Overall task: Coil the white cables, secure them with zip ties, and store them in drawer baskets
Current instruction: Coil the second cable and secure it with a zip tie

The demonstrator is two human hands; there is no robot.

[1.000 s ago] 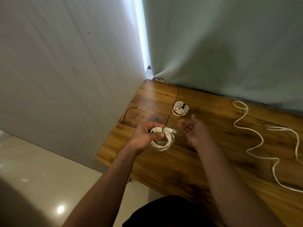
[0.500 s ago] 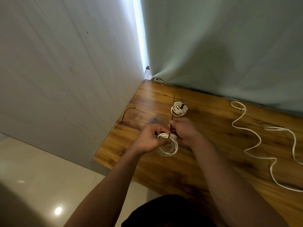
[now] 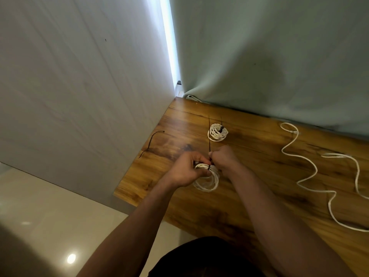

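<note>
While your left hand [image 3: 186,171] curls round the top of the white cable coil [image 3: 208,185] to stop its loops springing apart, your right hand [image 3: 224,158] pinches the black zip tie [image 3: 209,167] just beside those fingers. The tail points away from you, set up to pull the band snug, I'd judge. The coil hangs below your fingers, over the wooden counter [image 3: 259,200]. Beyond them lies a tied coil [image 3: 217,133]. A spare zip tie [image 3: 151,142] waits off to their left, and a loose cable [image 3: 308,176] sits well to their right.

Cable [image 3: 316,170] cropped right; tie [image 3: 209,168] lock perhaps hidden.
</note>
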